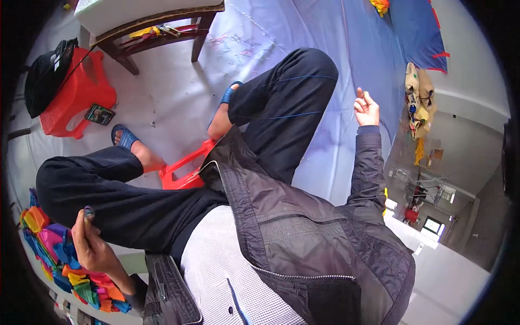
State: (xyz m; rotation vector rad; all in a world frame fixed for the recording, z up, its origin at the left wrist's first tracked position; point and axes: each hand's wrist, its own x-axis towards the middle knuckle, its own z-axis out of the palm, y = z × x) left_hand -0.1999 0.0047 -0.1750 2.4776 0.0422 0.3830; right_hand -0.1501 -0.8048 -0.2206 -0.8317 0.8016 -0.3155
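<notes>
I sit with both arms spread apart. My left hand [96, 245] is raised beside my left knee, its fingers closed on a small dark, shiny thing [89, 212] too small to name. At the right, my right hand [367, 111] is held up past my other knee, with some fingers curled and one pointing up. Blue thread [290, 115] crosses my dark trousers [295, 97] in two thin lines. One line runs toward my right hand and seems pinched there; its end is hard to see.
Bluish cloth [319, 32] spreads ahead and right. A wooden-legged table [151, 21] stands at the far left. Near it, a red stool [81, 92] holds a black bag [51, 78] and a phone [99, 114]. Colourful fabric pieces [54, 244] are heaped left. Another red stool [187, 168] is under me.
</notes>
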